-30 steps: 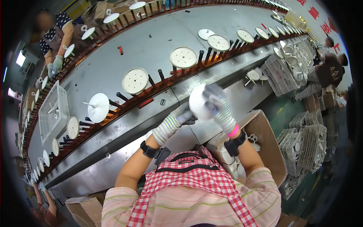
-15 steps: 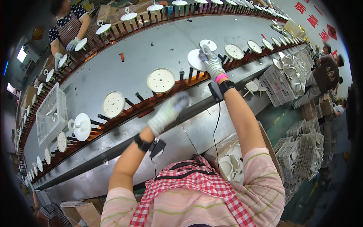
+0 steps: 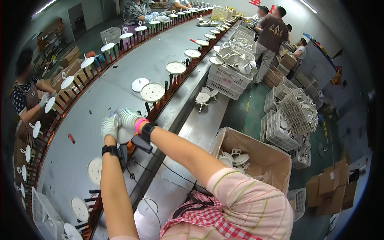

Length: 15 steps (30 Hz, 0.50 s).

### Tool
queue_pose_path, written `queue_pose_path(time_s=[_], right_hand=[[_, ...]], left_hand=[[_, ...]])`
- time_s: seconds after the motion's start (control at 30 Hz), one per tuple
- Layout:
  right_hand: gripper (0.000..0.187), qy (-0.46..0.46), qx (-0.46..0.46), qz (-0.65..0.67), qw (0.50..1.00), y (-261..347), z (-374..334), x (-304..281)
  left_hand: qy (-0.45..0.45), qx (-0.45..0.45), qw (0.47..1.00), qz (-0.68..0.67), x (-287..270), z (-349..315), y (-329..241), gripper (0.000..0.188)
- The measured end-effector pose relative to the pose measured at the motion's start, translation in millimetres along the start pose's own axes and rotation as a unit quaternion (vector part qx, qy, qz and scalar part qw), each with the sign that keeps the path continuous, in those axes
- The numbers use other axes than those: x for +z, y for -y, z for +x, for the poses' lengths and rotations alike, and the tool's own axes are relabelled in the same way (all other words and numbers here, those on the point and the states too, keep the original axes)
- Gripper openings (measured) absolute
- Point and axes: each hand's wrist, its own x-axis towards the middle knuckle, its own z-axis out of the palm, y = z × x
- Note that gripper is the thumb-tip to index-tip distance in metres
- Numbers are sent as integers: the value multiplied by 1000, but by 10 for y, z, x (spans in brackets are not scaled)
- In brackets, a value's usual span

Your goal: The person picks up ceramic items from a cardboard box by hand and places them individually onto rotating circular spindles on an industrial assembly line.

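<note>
Both my hands wear pale striped gloves and meet over the near edge of the work table. My left hand (image 3: 109, 127) and my right hand (image 3: 130, 118) are closed on a white disc (image 3: 125, 135), whose lower face shows beneath them. A small part of a ring seems to stand up between the fingers; the fingertips are largely hidden. Just beyond lies a perforated white disc (image 3: 152, 93) on the row of dark pegs. A plain white disc (image 3: 140, 85) lies flat on the table. Nearer to me, another perforated disc (image 3: 95, 170) is partly behind my left wrist.
Dark pegs carrying discs curve around the grey table (image 3: 108, 90). A cardboard box (image 3: 256, 149) of white parts stands at my right, beyond it filled white crates (image 3: 227, 82). Co-workers stand around the far sides. Wires hang from my wrist devices.
My view has swung to the right. My left hand, blurred and apart before, has come up beside my right hand at the white disc.
</note>
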Motion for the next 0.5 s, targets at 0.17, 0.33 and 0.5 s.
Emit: queue_pose_path(time_s=[0.17, 0.33, 0.5], right_hand=[[32, 59, 35, -106, 992, 75, 496, 365], [32, 52, 40, -72, 995, 340, 461, 627], [31, -175, -70, 41, 981, 603, -440, 700]], left_hand=[[-52, 137, 989, -14, 37, -159, 478, 44], [-30, 12, 997, -73, -5, -449, 721, 42], [-160, 35, 986, -16, 114, -666, 1495, 42]])
